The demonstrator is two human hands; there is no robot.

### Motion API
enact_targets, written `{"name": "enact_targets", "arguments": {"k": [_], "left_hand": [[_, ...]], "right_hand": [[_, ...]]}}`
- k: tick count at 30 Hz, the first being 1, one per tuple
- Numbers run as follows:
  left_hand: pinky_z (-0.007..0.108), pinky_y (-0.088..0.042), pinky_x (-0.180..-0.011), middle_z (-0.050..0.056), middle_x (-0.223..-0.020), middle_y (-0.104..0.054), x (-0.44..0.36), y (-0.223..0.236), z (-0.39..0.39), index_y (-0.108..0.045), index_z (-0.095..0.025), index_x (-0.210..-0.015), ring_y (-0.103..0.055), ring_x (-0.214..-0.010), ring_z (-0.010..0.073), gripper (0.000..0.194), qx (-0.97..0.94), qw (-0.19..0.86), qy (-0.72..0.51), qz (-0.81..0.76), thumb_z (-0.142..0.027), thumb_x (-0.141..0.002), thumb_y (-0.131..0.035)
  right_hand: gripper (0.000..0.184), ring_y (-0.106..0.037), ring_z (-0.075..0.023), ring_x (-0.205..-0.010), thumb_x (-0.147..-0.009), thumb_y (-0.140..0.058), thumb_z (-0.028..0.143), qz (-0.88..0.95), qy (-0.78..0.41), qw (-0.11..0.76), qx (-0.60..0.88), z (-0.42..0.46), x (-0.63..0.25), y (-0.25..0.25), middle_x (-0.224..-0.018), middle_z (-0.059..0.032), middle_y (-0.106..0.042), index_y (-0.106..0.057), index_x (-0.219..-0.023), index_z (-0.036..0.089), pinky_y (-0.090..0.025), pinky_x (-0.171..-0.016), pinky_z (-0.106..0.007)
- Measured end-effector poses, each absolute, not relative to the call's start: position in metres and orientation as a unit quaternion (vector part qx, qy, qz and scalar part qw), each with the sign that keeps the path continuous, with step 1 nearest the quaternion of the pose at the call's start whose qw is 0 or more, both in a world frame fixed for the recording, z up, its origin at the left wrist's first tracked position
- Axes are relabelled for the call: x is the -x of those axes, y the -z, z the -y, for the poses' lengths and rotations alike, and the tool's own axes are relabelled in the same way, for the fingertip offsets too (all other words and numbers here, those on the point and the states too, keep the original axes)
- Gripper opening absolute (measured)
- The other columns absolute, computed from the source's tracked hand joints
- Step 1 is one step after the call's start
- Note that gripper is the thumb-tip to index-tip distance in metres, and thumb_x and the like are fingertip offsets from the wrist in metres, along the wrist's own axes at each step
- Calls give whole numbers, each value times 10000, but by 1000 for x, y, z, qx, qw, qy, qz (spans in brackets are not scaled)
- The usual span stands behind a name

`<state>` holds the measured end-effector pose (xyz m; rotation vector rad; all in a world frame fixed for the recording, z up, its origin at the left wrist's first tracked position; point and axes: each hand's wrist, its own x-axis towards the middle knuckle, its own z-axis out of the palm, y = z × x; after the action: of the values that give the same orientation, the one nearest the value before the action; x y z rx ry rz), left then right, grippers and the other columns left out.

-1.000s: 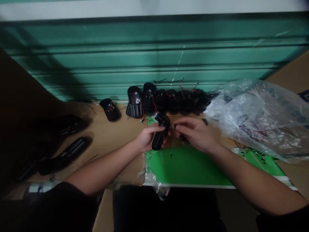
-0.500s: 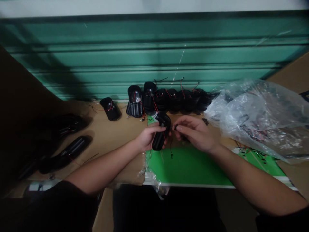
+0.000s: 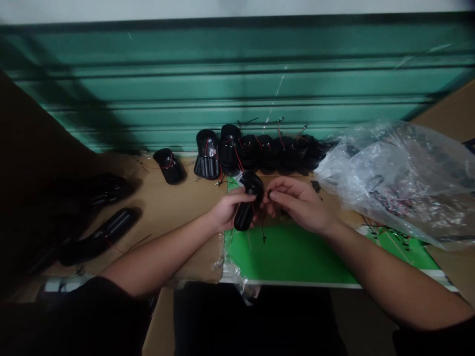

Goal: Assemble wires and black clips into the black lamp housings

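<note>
- While dim light covers the room, a green ridged panel [image 3: 185, 86] stands behind the work surface, marked with pale scratches and crossed by dark horizontal lines; a pale band [image 3: 222, 10] runs along its top.
- Work surface: brown cardboard sheet [image 3: 159, 217] at left and centre; flat, bright green board [image 3: 293, 257] with a pale front edge, from the middle towards the right.
- Black curved plastic shell [image 3: 244, 212], glossy, with red wire: in the left hand [image 3: 224, 212], thumb across its face, tilted, above the back left part of the green board.
- Small dark piece [image 3: 270, 195], detail too small to tell: pinched between thumb and fingers of the right hand [image 3: 299, 205], just beside the shell.
- Thin dark wire [image 3: 263, 230]: hanging below, between the 2 hands.
- Row of black plastic shells [image 3: 269, 155] with red wires: along the foot of the panel, packed close together.
- 1 separate black wired shell [image 3: 170, 169]: on the cardboard, left of the row.
- Dark elongated shells [image 3: 106, 232]: at far left, partly lost in shadow.
- Clear crinkled plastic bag [image 3: 393, 173], red and dark contents showing through: at right.
- Loose red and black wires [image 3: 389, 232]: on the board's right part, beside the bag.
</note>
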<state>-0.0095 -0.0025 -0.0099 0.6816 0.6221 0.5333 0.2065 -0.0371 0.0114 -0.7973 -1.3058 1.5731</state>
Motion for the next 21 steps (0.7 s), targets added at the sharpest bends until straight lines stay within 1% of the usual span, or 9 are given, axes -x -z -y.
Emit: {"name": "enact_targets", "arguments": {"k": [4,8,11,15,18,21], "left_hand": [[290,-528,-443,50,-880,-661,9,5,3,-596,-115,-1067,-648,-567,154,504,-334,848,-243,-331,-399,-692,-779],[297,-523,-425,47,-862,-646,8,2,4,-596,-123,-1057,-641,-566,162,529,-329,843,-235,-354,-410,-656,-789],[290,-524,-432,52,-835,-635,8,3,4,-590,-117,-1021,-637,-567,160,503,-333,843,-231,-353,-417,-666,-783],[291,-525,-434,59,-897,-646,9,7,3,-587,-126,-1047,-647,-585,158,515,-338,848,-234,-334,-426,-677,-783],[297,-531,-435,57,-935,-656,8,9,3,-574,-131,-1071,-654,-587,160,540,-338,846,-238,-336,-419,-669,-790],[288,-540,-453,62,-891,-658,8,10,3,-561,-117,-1080,-651,-580,155,531,-340,850,-235,-327,-415,-694,-771]], "right_hand": [[228,-710,-133,-744,-1012,-760,310,534,-627,460,330,38,-207,-13,-969,-71,-728,-682,-1137,137,-568,-637,-226],[207,-718,-136,-725,-1006,-763,286,528,-634,458,330,38,-206,-15,-976,-78,-736,-671,-1103,127,-549,-576,-208],[237,-724,-145,-712,-996,-771,294,529,-633,454,335,38,-205,-16,-989,-85,-743,-653,-1118,128,-550,-552,-208],[268,-728,-142,-714,-989,-773,285,542,-611,461,347,39,-205,-17,-982,-80,-748,-669,-1182,132,-578,-595,-217],[209,-729,-141,-747,-995,-763,285,562,-592,453,358,40,-205,-21,-981,-92,-751,-707,-1117,125,-582,-613,-210],[185,-696,-121,-724,-992,-768,288,577,-569,455,370,41,-205,-24,-924,-79,-741,-720,-1076,130,-570,-623,-203]]}}
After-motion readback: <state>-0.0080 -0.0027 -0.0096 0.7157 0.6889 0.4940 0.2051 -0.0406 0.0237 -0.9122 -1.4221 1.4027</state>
